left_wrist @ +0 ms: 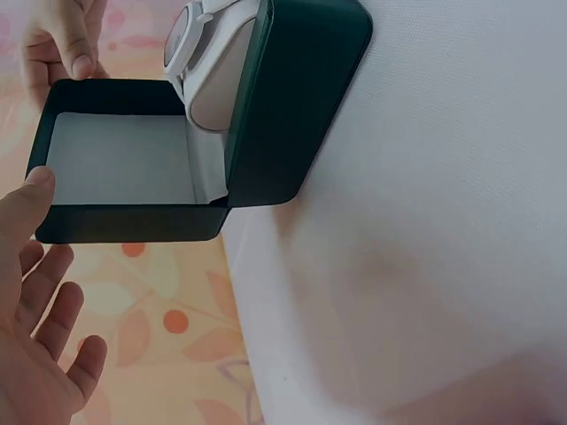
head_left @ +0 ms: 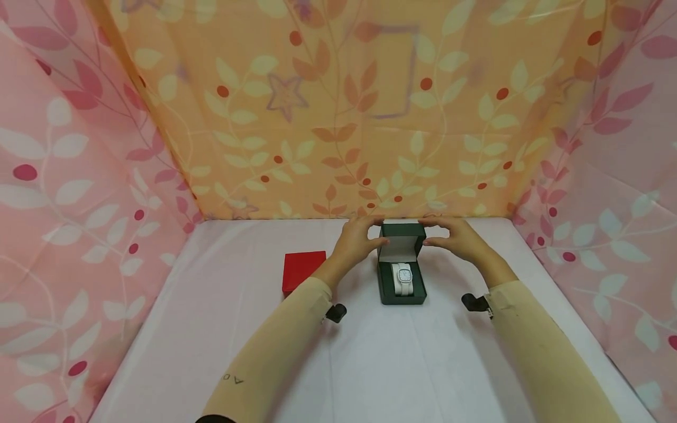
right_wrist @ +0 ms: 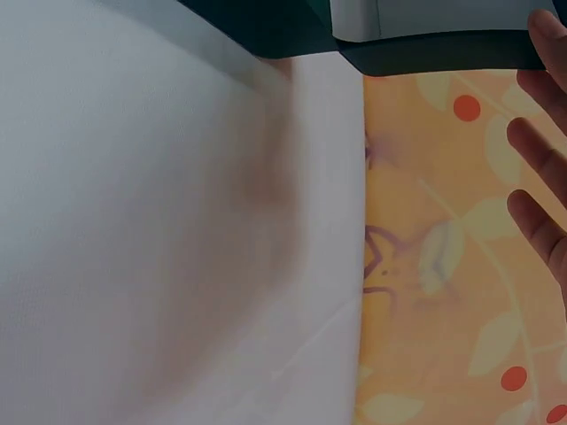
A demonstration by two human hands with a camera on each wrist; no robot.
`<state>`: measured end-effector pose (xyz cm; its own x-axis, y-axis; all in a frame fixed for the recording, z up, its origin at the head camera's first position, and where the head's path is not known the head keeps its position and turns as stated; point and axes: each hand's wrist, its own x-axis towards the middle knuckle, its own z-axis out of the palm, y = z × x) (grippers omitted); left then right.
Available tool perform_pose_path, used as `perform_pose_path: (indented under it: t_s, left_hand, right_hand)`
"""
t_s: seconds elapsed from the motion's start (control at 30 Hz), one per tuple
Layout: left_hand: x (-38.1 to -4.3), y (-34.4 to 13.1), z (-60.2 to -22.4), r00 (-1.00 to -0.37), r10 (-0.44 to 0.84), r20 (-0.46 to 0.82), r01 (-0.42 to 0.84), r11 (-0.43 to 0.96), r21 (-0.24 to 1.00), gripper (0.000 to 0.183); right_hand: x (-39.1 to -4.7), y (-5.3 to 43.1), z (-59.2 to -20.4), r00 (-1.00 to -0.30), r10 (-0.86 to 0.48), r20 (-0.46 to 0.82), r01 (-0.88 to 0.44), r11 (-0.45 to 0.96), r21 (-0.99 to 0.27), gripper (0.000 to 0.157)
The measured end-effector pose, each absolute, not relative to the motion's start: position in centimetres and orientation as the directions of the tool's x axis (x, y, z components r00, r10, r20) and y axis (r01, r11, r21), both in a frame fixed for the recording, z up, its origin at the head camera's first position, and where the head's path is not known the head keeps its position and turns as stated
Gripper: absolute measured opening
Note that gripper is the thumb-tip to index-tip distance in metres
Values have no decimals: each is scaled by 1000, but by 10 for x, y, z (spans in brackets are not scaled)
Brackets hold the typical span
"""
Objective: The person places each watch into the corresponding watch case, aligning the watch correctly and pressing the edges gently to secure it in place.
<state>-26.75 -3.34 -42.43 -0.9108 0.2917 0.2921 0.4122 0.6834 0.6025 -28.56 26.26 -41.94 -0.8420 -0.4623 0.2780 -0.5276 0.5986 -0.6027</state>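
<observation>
A dark green watch box [head_left: 403, 300] stands on the table with its lid [head_left: 403, 230] raised, showing a pale lining. Inside, a white watch [head_left: 404, 276] is wrapped round a light cushion [left_wrist: 218, 93]. My left hand [head_left: 353, 242] holds the lid's left edge, thumb at the front rim and the other fingers behind, partly spread. At the opposite edge my right hand [head_left: 459, 239] holds the lid in the same way. In the right wrist view only part of the right hand [right_wrist: 545, 159] shows, at the frame's edge.
A red box [head_left: 302, 269] lies left of the watch box, partly hidden by the left forearm. White cloth [head_left: 370, 364] covers the table. An orange patterned curtain [head_left: 338, 147] hangs right behind the table's back edge, with pink patterned curtains at both sides.
</observation>
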Motion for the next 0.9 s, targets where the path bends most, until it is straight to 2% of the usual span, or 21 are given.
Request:
perform_pose_path:
  t_s: [0.37,0.9]
  left_hand:
    - [-267,-34,-422,-913,303,274,408,702,583,55]
    - [-264,-32,-427,-918,280,280,396,630,668,47]
  right_hand:
    - [-284,260,-420,-840,-469,274,-531,600,-599,58]
    - [-283,262,-421,-855,-431,288,-509,590,-627,51]
